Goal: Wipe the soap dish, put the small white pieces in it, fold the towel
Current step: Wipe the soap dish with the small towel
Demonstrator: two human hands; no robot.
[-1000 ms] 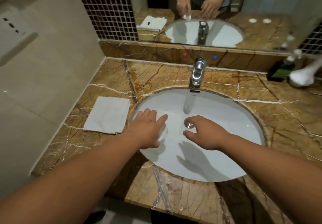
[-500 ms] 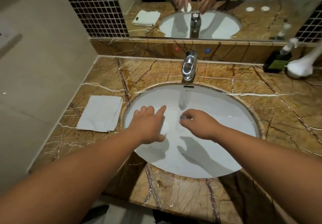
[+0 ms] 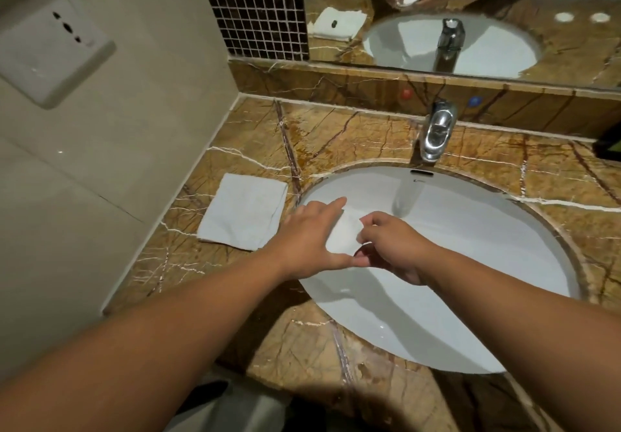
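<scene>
A small white soap dish (image 3: pixel 344 235) is held over the left side of the white sink basin (image 3: pixel 470 280). My left hand (image 3: pixel 309 240) grips the dish's left side, fingers stretched over it and thumb below. My right hand (image 3: pixel 391 243) pinches its right edge with curled fingers. Much of the dish is hidden by both hands. The white towel (image 3: pixel 243 214) lies folded flat on the marble counter, left of the basin. Two small white pieces (image 3: pixel 564 17) show only in the mirror's reflection, lying on the counter.
A chrome tap (image 3: pixel 435 134) stands behind the basin. The brown marble counter (image 3: pixel 336 135) meets a beige wall on the left, which carries a wall socket (image 3: pixel 50 48). A mirror (image 3: pixel 470 11) runs along the back. A dark bottle (image 3: pixel 610 142) shows at the right edge.
My right hand has moved left from the drain to the white dish, meeting my left hand. Both hands are a little higher in the basin.
</scene>
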